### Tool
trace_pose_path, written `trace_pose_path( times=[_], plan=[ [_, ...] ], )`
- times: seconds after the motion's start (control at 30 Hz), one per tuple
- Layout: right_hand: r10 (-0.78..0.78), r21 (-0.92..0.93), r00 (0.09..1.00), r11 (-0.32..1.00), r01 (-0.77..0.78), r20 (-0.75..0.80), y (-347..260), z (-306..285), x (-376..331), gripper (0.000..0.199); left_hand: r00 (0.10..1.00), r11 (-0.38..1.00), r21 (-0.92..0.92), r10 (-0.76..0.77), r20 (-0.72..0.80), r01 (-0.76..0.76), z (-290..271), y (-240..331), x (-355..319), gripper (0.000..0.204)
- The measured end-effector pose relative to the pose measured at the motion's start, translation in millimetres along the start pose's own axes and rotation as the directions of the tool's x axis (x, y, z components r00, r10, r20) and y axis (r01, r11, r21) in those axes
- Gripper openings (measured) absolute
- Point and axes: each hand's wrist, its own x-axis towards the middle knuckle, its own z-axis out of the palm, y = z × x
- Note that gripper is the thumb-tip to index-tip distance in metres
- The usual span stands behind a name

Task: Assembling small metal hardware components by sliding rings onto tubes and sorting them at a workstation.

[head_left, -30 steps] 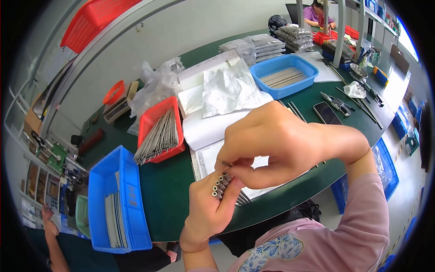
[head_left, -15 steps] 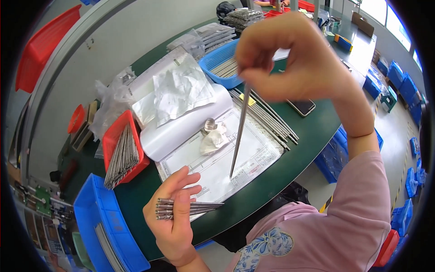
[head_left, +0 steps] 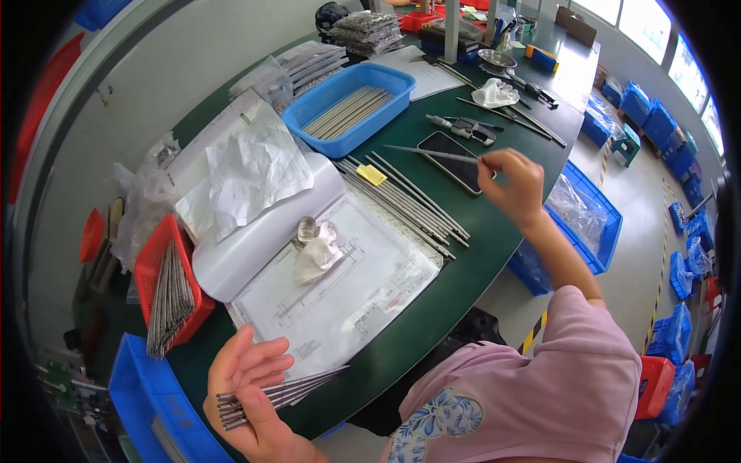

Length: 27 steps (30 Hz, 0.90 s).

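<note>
My left hand (head_left: 251, 405), at the lower left, is closed round a bundle of thin metal rods (head_left: 309, 386) whose far ends point right over the table's front edge. Its thumb lies across them and the fingers curl up loosely. Over at the right, my right hand (head_left: 513, 184) pinches one end of a single metal rod (head_left: 428, 151). This rod lies nearly level above a phone (head_left: 448, 147), its thin tip pointing left. Left of the phone, a row of similar rods (head_left: 401, 207) rests beside a drawing sheet (head_left: 363, 282), with a yellow note (head_left: 371, 175) on them.
A light-blue basket (head_left: 359, 141) of rods stands behind the sheet. A red bin (head_left: 202, 305) of rods and a blue bin (head_left: 143, 378) are at the left. A crumpled white cloth (head_left: 318, 256) lies on the sheet. Beyond the phone are a micrometer (head_left: 471, 131) and a white glove (head_left: 495, 92).
My right hand has gone from high over the table to beside the phone, and its rod has swung from upright to nearly level. The left hand still holds the bundle. The view has shifted.
</note>
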Motion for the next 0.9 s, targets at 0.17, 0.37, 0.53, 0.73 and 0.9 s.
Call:
trace_pose_path(
  times=[0.17,0.37,0.53,0.73,0.9],
  plan=[
    [0.264,-0.086,0.939,0.964,-0.251,0.221,-5.6,3.0,-70.4,0.005,0.996,0.999,0.029,-0.031,-0.081,0.034,10.6,9.0,-2.9,0.042],
    [0.177,0.096,0.963,0.975,-0.199,0.204,-9.5,-0.8,-4.3,0.009,0.998,0.998,-0.035,-0.045,-0.04,0.043,16.5,10.2,9.8,0.038],
    [-0.037,0.657,0.951,0.731,-0.182,0.305,-102.2,35.9,73.0,0.01,0.993,0.955,-0.29,-0.037,0.116,0.07,-4.5,-21.6,10.0,0.023],
    [-0.142,0.936,0.952,0.268,-0.227,0.271,-203.9,49.6,79.6,0.014,0.973,0.924,-0.382,0.064,0.222,0.027,0.4,-15.4,-6.1,0.023],
    [-0.26,0.959,0.925,0.131,-0.25,0.277,-182.6,83.7,74.4,0.015,0.985,0.802,-0.596,0.08,0.153,0.027,28.0,-10.1,-14.1,0.033]
  ],
)
